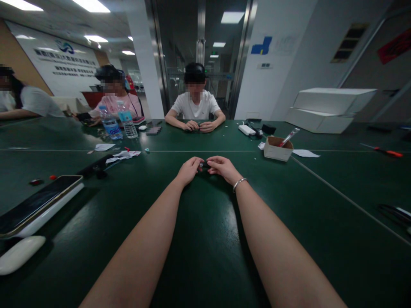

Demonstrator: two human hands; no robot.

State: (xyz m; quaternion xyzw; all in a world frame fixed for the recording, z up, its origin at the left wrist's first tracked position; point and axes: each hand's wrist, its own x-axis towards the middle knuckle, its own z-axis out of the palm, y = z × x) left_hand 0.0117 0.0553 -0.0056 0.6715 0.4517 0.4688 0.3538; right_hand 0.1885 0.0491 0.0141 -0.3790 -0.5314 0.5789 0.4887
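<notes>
Both my arms reach forward over the dark green table (205, 239). My left hand (190, 169) is closed, its fingertips pinching one end of a small dark object (204, 165) with a shiny bit on it. My right hand (224, 167), with a silver bangle (240, 184) at the wrist, pinches the other end between thumb and fingers. The object is too small and too far covered by fingers to name. Both hands meet low over the tabletop.
Left lie a phone on a white box (41, 201), a white mouse (22, 254) and paper scraps (123, 156); two bottles (126, 119) stand beyond. A small carton (278, 149) and a screwdriver (385, 150) are right. Opposite, a person (195, 102) handles something small.
</notes>
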